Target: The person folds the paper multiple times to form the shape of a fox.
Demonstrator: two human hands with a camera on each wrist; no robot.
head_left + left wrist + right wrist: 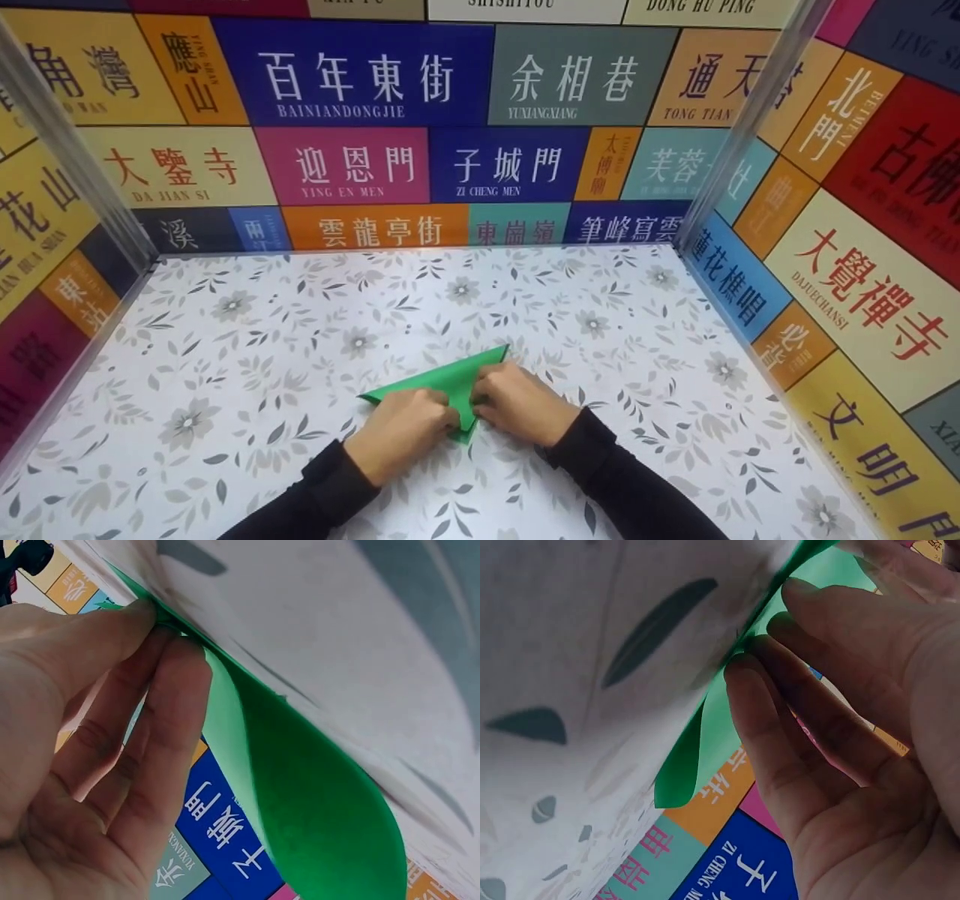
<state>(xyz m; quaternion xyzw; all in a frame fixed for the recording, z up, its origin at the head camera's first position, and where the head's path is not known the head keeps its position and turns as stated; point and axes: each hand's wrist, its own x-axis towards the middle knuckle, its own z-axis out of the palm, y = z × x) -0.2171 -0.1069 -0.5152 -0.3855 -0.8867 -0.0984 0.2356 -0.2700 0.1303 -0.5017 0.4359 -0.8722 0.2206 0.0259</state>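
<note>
**Left hand point(411, 426) and right hand point(521, 401) close together, both pinching**

Left arm point(319, 491) and right arm point(630, 472) reach in from the bottom of the head view, converging. Narrow gap between the hands. Left thumb point(97, 641) near its fingertips; right thumb point(847, 611) above bent fingers.

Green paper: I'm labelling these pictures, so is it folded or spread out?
Folded: the green paper has a triangular outline in the head view, and the left wrist view shows it bending over in a loose curve.

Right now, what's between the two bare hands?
In the head view, triangular green paper lies between the bare left hand and the bare right hand.
</note>
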